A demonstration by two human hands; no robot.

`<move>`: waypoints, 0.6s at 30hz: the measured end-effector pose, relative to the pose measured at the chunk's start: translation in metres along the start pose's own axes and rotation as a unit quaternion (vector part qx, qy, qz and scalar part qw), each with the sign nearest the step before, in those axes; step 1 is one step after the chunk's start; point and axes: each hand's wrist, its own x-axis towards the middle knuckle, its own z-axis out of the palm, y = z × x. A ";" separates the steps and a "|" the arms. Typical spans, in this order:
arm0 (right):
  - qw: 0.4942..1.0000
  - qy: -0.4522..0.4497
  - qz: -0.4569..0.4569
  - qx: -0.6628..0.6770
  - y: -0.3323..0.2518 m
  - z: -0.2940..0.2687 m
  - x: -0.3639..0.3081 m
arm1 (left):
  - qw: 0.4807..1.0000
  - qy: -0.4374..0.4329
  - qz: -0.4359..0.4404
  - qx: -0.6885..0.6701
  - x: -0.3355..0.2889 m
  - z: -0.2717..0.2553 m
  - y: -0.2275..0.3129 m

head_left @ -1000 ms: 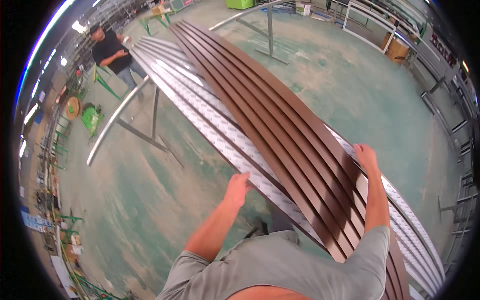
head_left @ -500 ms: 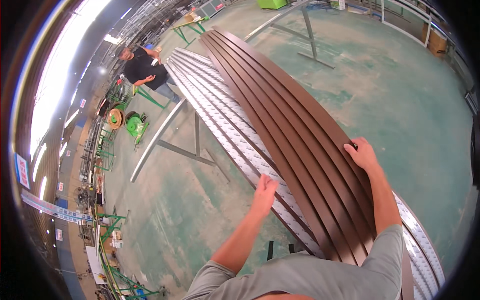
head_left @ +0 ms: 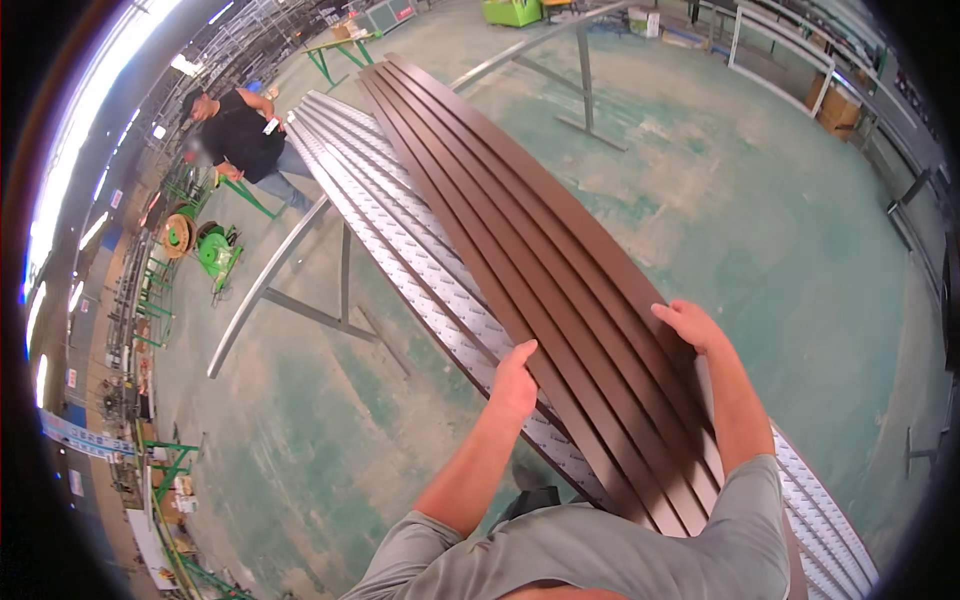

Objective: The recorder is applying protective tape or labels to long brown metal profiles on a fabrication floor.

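Note:
Several long brown metal profiles (head_left: 530, 220) lie side by side in front of me, running from my body toward the far left. Beneath them are profiles covered in silvery printed protective film (head_left: 400, 215), which show along the left side and at the near right. My left hand (head_left: 514, 385) is closed at the left edge of the brown profiles, thumb pointing up; its other fingers are mostly hidden. Across from it, my right hand (head_left: 697, 328) grips the right edge of the outermost brown profile, with its thumb over the top and its remaining fingers out of sight.
Metal trestles support the profiles, one leg frame (head_left: 320, 315) at left and another (head_left: 588, 90) at the far right. A person in a black shirt (head_left: 240, 140) stands near the far end. Beyond are a green reel stand (head_left: 215, 255), a cardboard box (head_left: 838, 108) and a white frame (head_left: 780, 60).
My left hand has come against the left edge of the brown profiles. My right hand has slid nearer along the right edge. The view has shifted, and the other person has turned their head.

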 end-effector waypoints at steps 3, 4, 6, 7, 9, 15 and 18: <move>0.974 -0.151 0.103 0.131 -0.007 -0.007 -0.012 | 0.989 -0.063 -0.052 -0.120 0.006 0.007 0.017; 0.977 -0.146 0.101 0.118 -0.022 -0.007 -0.020 | 0.982 -0.060 -0.087 -0.155 0.003 0.002 0.023; 0.973 -0.192 0.064 0.113 -0.060 0.007 -0.035 | 0.974 -0.092 -0.087 -0.186 -0.004 -0.024 0.032; 0.960 -0.189 0.055 0.198 -0.010 0.020 -0.011 | 0.971 -0.112 -0.105 -0.182 -0.005 -0.021 0.033; 0.952 -0.217 0.065 0.208 0.013 0.044 0.000 | 0.969 -0.108 -0.116 -0.189 -0.017 -0.029 0.045; 0.911 -0.242 0.056 0.330 -0.041 0.097 -0.063 | 0.980 -0.057 -0.127 -0.142 -0.056 -0.095 0.064; 0.945 -0.221 0.000 0.240 -0.066 0.121 -0.070 | 0.986 -0.018 -0.119 -0.115 -0.067 -0.124 0.072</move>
